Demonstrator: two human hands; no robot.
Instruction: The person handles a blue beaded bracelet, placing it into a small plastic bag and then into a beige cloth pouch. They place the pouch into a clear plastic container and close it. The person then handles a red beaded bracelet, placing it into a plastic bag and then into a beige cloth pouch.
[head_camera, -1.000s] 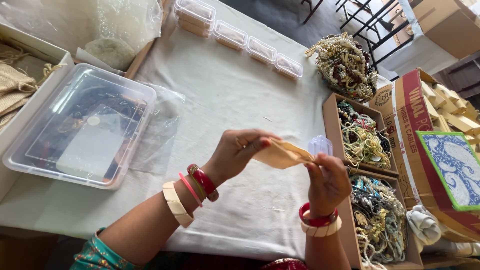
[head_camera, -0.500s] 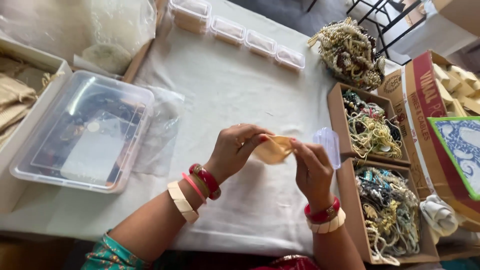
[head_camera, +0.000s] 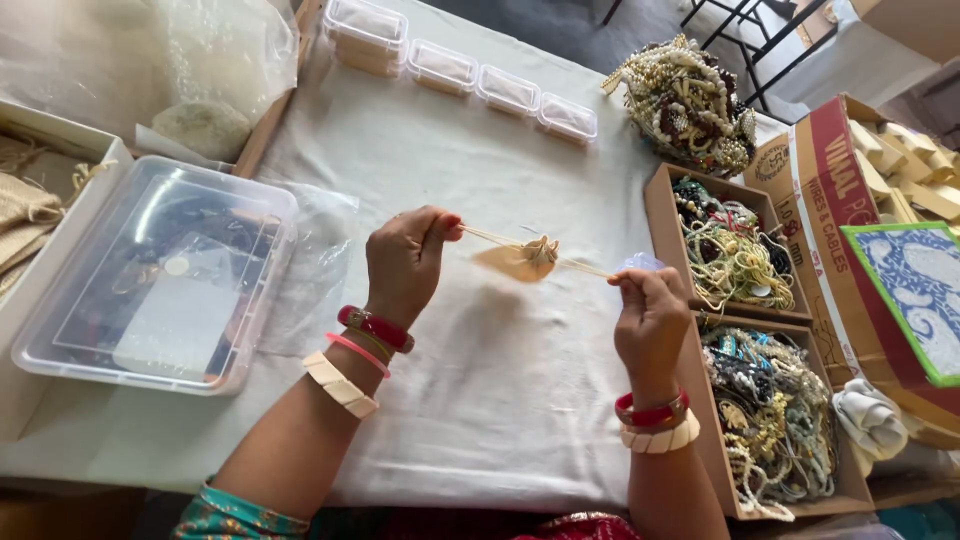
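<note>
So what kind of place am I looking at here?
Probably a small jewellery packing table: cardboard trays heaped with beaded necklaces, a row of small clear boxes, and both hands, left hand and right hand, pulling a pouch by its drawstrings.

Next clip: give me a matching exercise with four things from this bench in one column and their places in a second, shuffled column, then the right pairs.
Things:
1. small tan pouch
2. clear lidded tub
3. heap of beaded necklaces
4. row of small clear boxes

Places:
A. far edge of the white cloth
B. hanging on drawstrings pulled taut between the left hand and right hand
C. far right, beyond the cardboard trays
D. near left of the table, beside a clear plastic bag

Pairs: 1-B, 2-D, 3-C, 4-A
</note>
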